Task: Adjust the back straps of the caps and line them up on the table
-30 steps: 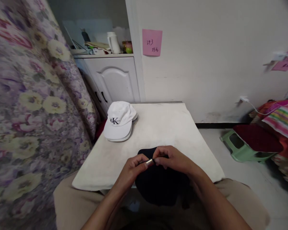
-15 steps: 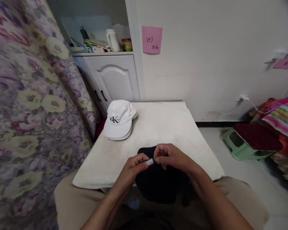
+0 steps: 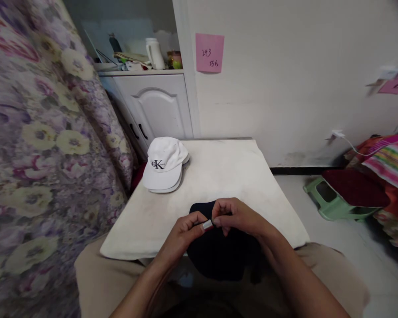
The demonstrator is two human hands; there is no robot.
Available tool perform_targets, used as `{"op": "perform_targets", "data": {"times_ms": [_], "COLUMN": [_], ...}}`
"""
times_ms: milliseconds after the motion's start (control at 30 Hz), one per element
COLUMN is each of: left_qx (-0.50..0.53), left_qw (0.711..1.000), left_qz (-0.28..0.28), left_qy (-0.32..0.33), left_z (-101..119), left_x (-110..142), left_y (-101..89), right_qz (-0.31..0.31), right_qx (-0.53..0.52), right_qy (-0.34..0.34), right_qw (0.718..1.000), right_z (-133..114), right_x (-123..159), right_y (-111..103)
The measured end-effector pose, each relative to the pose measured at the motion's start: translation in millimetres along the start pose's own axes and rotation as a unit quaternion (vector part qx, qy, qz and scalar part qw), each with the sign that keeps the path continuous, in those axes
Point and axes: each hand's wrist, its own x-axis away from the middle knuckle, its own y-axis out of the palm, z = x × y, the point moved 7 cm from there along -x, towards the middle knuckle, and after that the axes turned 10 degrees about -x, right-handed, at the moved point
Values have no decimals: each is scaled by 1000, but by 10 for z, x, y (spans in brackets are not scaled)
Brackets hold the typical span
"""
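A dark navy cap (image 3: 219,256) lies at the near edge of the table, partly over my lap, under both hands. My left hand (image 3: 185,232) pinches a small silver metal buckle (image 3: 207,225) between thumb and fingers. Close against the buckle's right end, my right hand (image 3: 234,216) has thumb and fingertips pressed together on what looks like the cap's dark strap; the fingers mostly hide it. Farther off to the left, white caps (image 3: 162,165) with black letters on the front one sit stacked.
A pale cloth covers the table (image 3: 225,172). Behind it stand a white cabinet (image 3: 162,106) and a wall with a pink note (image 3: 209,53). A flowered curtain (image 3: 46,154) hangs on the left. On the right is a green stool (image 3: 331,198) with a dark red top.
Hardly anything differs: both hands stay at the buckle and the dark cap keeps its place. The view has shifted very slightly.
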Motion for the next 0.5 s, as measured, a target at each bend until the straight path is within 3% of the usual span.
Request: {"op": "perform_targets", "data": {"times_ms": [500], "left_qx": [35], "left_qw": [999], "left_qz": [20], "left_qy": [-1], "left_z": [63], "left_x": [-11], "left_y": [-5], "right_qz": [-16], "right_qx": [-25], "right_qy": [-3], "right_qw": [1000], "right_z": [-3], "right_x": [6], "right_y": [10]}}
